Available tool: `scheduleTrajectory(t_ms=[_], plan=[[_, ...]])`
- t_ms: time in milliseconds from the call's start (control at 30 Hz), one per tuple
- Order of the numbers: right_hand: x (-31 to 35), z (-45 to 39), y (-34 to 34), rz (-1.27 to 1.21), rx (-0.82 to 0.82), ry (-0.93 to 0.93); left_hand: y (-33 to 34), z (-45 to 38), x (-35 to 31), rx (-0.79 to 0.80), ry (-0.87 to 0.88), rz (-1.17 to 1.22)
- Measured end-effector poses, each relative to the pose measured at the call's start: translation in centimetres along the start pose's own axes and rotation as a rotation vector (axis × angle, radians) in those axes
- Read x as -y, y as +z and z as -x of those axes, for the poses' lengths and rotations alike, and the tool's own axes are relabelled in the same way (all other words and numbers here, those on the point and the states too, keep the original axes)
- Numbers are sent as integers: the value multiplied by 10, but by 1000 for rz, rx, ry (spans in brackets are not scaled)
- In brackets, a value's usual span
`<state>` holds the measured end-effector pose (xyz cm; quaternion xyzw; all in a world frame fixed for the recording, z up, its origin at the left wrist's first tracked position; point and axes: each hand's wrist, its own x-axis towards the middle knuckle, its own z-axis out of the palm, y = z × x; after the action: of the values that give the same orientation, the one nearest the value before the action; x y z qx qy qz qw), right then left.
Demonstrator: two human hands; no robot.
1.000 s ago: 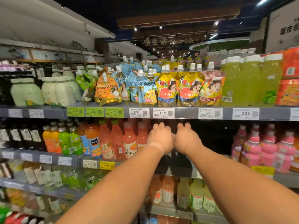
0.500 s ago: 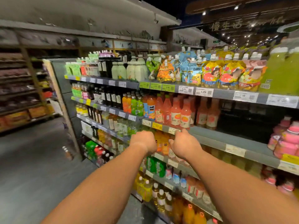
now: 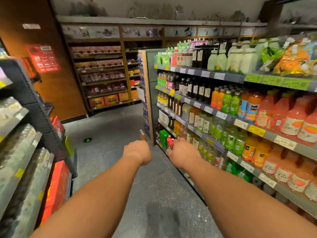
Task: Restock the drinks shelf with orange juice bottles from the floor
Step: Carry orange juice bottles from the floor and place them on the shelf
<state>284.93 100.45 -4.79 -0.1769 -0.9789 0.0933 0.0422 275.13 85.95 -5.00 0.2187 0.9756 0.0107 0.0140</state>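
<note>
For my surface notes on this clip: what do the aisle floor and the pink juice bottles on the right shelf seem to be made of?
Floor: probably polished stone or terrazzo; grey, speckled, with soft reflections. Pink juice bottles: likely clear plastic; the liquid colour shows through, glossy highlights, paper-looking labels. Blur leaves both uncertain.

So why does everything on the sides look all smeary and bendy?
Head view: the left shelf and the pouches at top right are smeared by motion blur; the wide-angle lens bows the drinks shelf edges outward; the middle, around both hands, is sharper; the floor is dim.
</note>
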Motion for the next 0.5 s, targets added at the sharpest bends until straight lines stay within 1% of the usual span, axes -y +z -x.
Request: scheduleTrajectory(t_ms=[133,267,400,500], plan=[[39,-33,16,-7,4,-19,8,-20,52,4,-21,-18],[66,-73,36,17,56,-24,26,-54,90,17,-30,-16],[76,-140,64,31,85,-20,41,-113,116,32,-21,-7],[80,-204,86,17,119,-19,51,-173,131,42,-27,-21]])
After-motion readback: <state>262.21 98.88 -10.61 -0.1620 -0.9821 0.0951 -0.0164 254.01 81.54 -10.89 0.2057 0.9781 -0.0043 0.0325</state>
